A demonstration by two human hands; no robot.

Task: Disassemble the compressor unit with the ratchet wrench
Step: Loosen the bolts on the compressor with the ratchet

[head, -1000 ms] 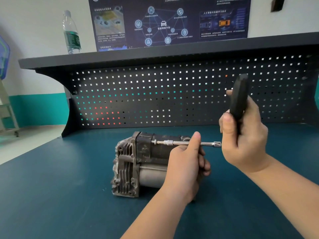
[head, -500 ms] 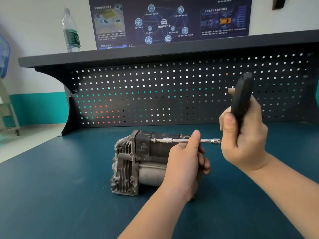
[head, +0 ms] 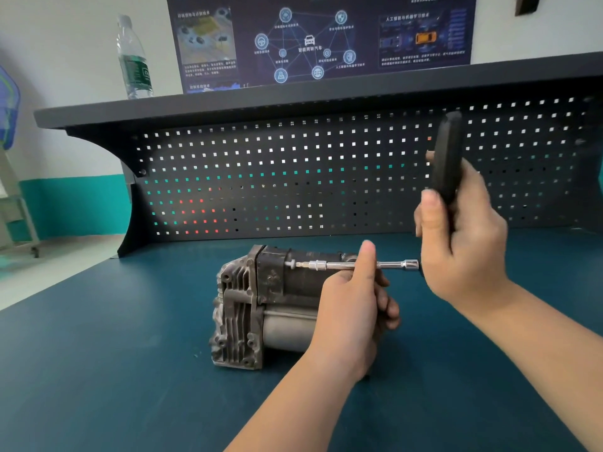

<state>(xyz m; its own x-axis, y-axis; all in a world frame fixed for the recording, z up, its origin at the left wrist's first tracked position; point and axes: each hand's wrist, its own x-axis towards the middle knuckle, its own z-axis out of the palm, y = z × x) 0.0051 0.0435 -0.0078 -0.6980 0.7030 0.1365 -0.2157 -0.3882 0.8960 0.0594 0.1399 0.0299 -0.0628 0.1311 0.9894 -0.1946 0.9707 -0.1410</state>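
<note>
The grey metal compressor unit lies on its side on the blue-green bench, finned end towards the left. A chrome extension bar runs level from a bolt on the unit's upper face rightwards to the ratchet wrench. My right hand grips the wrench's black handle, which points nearly straight up. My left hand holds the extension bar near its middle, thumb raised against it, and covers the right end of the unit.
A black pegboard back panel rises behind the bench under a dark shelf. A clear water bottle stands on the shelf at the left. A dark poster hangs on the wall above. The bench's left edge meets open floor.
The wrench handle has swung a little to the right and back towards upright in my right hand. My left hand and the compressor have stayed put.
</note>
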